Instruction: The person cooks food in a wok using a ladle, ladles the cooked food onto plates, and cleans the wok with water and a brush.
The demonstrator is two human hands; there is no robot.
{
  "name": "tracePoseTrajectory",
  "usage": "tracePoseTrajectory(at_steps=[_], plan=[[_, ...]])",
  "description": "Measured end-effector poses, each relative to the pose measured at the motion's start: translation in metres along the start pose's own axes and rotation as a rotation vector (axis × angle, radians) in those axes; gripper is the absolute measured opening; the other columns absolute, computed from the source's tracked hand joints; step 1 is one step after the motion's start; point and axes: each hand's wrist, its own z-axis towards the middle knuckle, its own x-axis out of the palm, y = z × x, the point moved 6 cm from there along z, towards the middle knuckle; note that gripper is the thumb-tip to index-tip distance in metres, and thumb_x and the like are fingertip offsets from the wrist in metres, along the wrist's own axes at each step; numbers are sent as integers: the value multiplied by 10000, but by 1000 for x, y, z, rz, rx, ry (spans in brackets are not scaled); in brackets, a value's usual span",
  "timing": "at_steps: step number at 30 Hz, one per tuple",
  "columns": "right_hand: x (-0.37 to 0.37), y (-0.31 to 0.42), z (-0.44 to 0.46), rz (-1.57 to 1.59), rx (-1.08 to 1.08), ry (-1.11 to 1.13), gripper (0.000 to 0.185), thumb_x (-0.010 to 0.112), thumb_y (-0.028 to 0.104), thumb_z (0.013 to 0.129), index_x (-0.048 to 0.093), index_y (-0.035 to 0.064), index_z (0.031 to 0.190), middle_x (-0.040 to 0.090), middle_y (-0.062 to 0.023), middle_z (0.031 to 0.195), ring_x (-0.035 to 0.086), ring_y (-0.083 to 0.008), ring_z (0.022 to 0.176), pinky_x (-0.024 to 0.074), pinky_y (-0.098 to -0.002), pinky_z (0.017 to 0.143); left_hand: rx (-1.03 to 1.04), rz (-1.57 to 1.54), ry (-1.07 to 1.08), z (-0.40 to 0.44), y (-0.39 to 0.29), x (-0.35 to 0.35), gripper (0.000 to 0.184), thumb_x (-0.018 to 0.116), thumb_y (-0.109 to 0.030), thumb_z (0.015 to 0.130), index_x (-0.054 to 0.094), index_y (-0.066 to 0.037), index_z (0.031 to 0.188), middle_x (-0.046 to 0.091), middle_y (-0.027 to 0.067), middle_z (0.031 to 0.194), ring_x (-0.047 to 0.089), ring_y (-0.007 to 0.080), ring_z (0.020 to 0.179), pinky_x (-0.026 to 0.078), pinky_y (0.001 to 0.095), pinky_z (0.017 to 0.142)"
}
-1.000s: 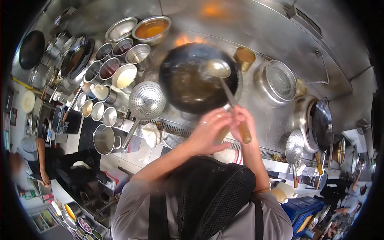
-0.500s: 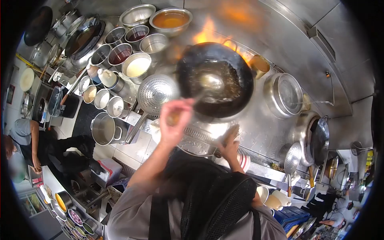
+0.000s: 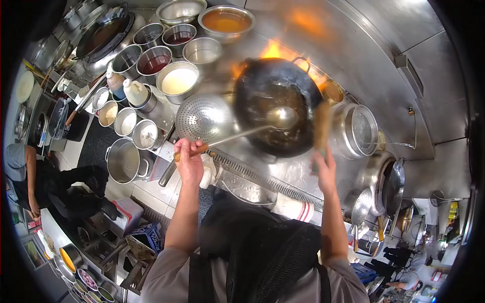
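Extending from left grip [image 3: 188, 160]: ladle [image 3: 243, 135]

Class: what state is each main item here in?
Black round metal wok: flames behind, wet inside.
Long-handled silver metal ladle: held in left hand, bowl inside wok.
Brown elongated blurred tool: held in right hand.
Round silver perforated strainer: lying beside wok.
Wide round steel bowl: uncovered, holding orange liquid.
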Motion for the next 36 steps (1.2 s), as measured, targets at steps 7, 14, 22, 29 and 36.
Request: tracePoseTrajectory(at_steps=[7, 14, 22, 29, 36], plan=[[54, 13, 122, -1425, -269, 455, 667, 620, 457, 987, 442, 198, 1575, 677, -261, 1236, 665, -441, 1168, 529, -502, 1018, -23, -36, 96, 2, 6, 32, 114, 624, -105, 1045, 534, -91, 1113, 526, 23, 837, 576, 192, 851, 518, 424, 922], [23, 42, 147, -1230, -337, -52, 663, 632, 490, 976, 429, 303, 1579, 664, -257, 1229, 676, -455, 1106, 545, -526, 967, 42, 22, 80, 2, 8, 63, 182, 627, -54, 1026, 512, -75, 1165, 538, 37, 842, 589, 199, 849, 533, 422, 881], [43, 32, 150, -1464, -335, 169, 583, 620, 465, 986, 486, 330, 1537, 608, -221, 1319, 675, -433, 1119, 550, -533, 951, -39, 5, 37, 4, 5, 75, 213, 643, -34, 1006, 510, -78, 1166, 544, 44, 852, 569, 199, 845, 513, 412, 904], [53, 17, 131, -1285, -434, 139, 564, 624, 420, 992, 498, 288, 1526, 618, -220, 1309, 683, -429, 1108, 558, -529, 938, 49, 47, 84, 0, 3, 81, 245, 642, -33, 997, 487, -83, 1180, 545, 41, 838, 589, 203, 856, 520, 402, 844], [46, 0, 132, -1684, -219, 350, 710, 603, 347, 1014, 287, 292, 1647, 523, -232, 1453, 652, -402, 1227, 550, -486, 1012, 74, 356, 527, -43, 6, 131, 211, 656, 12, 969, 524, -46, 1123, 625, 71, 978, 606, 155, 888, 523, 311, 828]])
